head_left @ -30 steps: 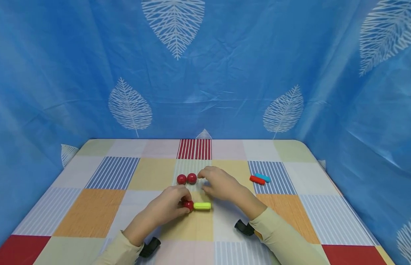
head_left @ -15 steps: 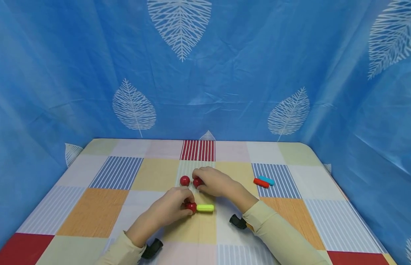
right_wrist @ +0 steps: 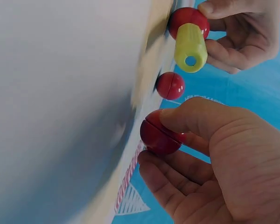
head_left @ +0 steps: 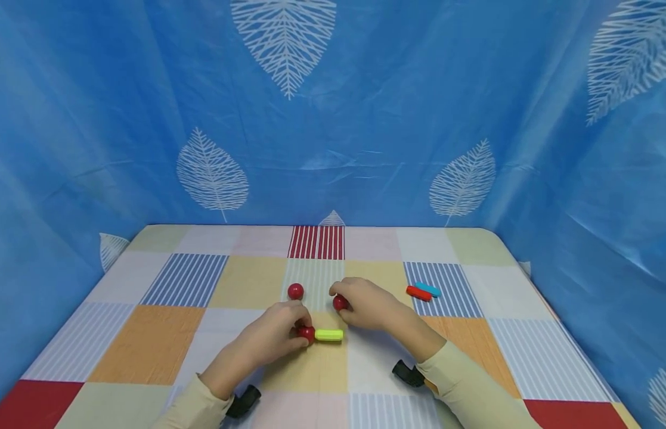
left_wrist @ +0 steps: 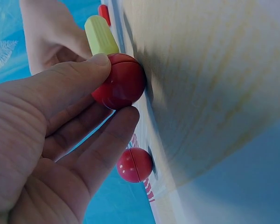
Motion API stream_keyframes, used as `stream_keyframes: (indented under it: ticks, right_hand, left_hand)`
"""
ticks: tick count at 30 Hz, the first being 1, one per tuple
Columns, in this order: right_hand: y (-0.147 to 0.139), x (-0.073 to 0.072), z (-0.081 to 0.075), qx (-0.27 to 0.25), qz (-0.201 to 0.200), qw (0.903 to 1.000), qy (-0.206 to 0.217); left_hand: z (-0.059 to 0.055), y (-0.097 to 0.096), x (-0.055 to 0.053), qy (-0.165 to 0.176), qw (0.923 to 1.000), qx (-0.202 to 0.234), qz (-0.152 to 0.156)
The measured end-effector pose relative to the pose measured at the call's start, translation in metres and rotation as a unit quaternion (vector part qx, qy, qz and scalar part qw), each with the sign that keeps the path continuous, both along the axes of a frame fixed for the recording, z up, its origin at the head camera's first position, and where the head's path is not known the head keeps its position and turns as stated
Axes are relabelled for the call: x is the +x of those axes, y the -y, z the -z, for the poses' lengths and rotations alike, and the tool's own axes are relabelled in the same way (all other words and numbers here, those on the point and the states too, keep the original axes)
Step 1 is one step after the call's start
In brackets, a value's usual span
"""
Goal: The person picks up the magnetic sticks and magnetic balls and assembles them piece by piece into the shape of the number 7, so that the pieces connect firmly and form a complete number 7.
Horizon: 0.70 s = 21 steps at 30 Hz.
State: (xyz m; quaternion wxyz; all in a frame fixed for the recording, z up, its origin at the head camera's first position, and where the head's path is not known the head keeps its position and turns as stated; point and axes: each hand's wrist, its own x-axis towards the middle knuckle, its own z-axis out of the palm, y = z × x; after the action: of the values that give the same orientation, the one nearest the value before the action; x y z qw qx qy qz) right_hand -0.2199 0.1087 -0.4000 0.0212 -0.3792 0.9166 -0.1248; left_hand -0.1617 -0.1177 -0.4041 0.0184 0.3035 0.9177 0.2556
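Note:
My left hand [head_left: 276, 333] pinches a red ball [left_wrist: 123, 84] between thumb and fingers, low over the tablecloth. A yellow-green stick [head_left: 330, 335] extends from that ball toward the right; its free end shows a round hole in the right wrist view. Farther back and to the right, my right hand [head_left: 372, 305] holds a second red ball [right_wrist: 159, 135] with thumb and fingertips; a seam line runs round it. A third red ball [head_left: 296, 291] rests on the cloth behind my left hand, touched by neither hand.
A red stick [head_left: 418, 293] and a blue stick [head_left: 428, 289] lie side by side to the right of my right hand. The patchwork tablecloth [head_left: 134, 342] covers the table. Blue curtains [head_left: 333, 119] with white leaves hang behind and at the sides.
My right hand has taken hold of one of the two rear balls and drawn it to the right, toward me. My left hand keeps its ball and stick in about the same place.

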Motion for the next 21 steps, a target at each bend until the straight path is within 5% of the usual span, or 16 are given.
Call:
stream_keyframes:
  ticks: [21]
  right_hand:
    - [-0.035, 0.034, 0.0, -0.008, 0.016, 0.9997, 0.013]
  left_hand:
    - [0.002, -0.001, 0.002, -0.01, 1.0, -0.001, 0.001]
